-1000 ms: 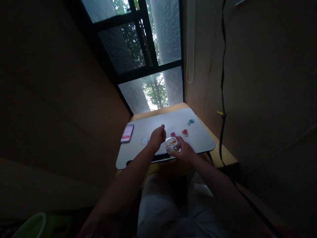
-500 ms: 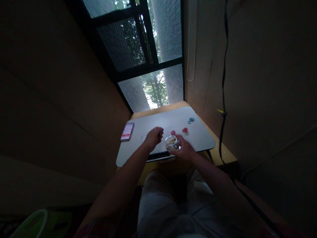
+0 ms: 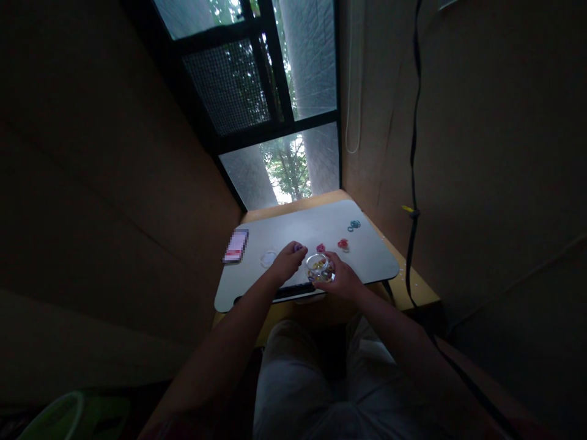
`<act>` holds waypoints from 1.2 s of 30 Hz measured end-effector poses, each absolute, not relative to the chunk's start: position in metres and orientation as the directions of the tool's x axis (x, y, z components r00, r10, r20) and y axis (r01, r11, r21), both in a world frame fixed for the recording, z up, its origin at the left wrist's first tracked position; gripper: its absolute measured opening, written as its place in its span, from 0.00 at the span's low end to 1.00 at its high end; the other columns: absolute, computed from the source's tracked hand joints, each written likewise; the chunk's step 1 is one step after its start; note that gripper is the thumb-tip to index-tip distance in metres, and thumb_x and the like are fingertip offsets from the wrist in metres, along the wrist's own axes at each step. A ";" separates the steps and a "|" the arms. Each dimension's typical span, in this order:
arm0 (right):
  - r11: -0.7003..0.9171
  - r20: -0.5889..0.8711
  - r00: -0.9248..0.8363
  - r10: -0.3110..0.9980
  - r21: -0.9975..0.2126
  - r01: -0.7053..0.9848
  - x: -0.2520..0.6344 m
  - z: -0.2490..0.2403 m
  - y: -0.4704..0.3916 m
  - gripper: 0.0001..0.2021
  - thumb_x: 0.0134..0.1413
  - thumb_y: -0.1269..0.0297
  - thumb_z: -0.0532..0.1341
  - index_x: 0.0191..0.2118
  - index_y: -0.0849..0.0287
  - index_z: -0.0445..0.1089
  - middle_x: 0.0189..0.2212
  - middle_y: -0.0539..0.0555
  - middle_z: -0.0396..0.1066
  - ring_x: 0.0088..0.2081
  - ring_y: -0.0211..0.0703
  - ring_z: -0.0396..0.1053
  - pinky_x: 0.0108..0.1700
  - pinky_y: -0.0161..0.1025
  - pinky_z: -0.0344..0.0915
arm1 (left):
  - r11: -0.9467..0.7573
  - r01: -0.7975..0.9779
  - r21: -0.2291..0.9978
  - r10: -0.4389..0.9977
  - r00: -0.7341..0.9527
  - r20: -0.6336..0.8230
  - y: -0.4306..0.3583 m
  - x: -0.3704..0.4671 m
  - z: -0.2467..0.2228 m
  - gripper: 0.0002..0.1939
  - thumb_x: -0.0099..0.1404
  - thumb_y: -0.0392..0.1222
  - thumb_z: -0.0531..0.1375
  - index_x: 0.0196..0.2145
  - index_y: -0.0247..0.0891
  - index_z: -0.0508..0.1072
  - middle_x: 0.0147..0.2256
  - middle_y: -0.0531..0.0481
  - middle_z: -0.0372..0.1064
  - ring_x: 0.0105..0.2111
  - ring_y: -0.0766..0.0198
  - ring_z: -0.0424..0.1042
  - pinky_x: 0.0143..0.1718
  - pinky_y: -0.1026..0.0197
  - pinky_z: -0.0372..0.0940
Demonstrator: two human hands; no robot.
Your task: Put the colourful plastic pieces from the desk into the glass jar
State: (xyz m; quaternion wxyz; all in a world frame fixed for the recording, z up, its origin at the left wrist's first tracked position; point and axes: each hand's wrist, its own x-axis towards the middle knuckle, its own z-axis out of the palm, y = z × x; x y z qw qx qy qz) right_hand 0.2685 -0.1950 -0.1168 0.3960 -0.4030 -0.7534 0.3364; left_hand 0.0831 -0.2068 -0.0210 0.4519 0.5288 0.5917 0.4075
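Observation:
My right hand [image 3: 342, 278] is wrapped round a clear round jar [image 3: 320, 267], open at the top, with small multicoloured pieces inside. Just left of the jar, my left hand [image 3: 288, 261] is closed on small purple pieces [image 3: 299, 247] that show at its fingertips. Beyond the jar, on the white board [image 3: 257, 287], lie a small pink pile [image 3: 320, 247], a red pile [image 3: 343, 244] and, farther back on the right, a teal pile of small rings [image 3: 354, 225]. A clear round lid [image 3: 268, 258] lies flat to the left of my left hand.
A phone [image 3: 235, 246] lies at the board's left edge. The board rests on a wooden surface [image 3: 424, 293] below a window [image 3: 293, 165]. A dark strap [image 3: 414, 153] hangs at the right. A green basin [image 3: 59, 418] is at lower left.
The purple pieces at my left fingertips show more clearly, and the clear lid is less covered by that hand. My right hand still holds the jar. The view has shifted slightly.

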 end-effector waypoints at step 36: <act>0.464 0.346 -0.362 0.866 -0.824 0.324 0.268 -0.114 -0.196 0.43 0.36 0.53 0.72 0.59 0.53 0.55 0.45 0.55 0.73 0.42 0.48 0.73 0.43 0.42 0.68 | -0.211 0.735 0.645 0.977 0.149 0.149 -0.206 0.103 -0.015 0.13 0.64 0.43 0.56 0.40 0.40 0.79 0.37 0.44 0.74 0.41 0.54 0.71 0.49 0.56 0.61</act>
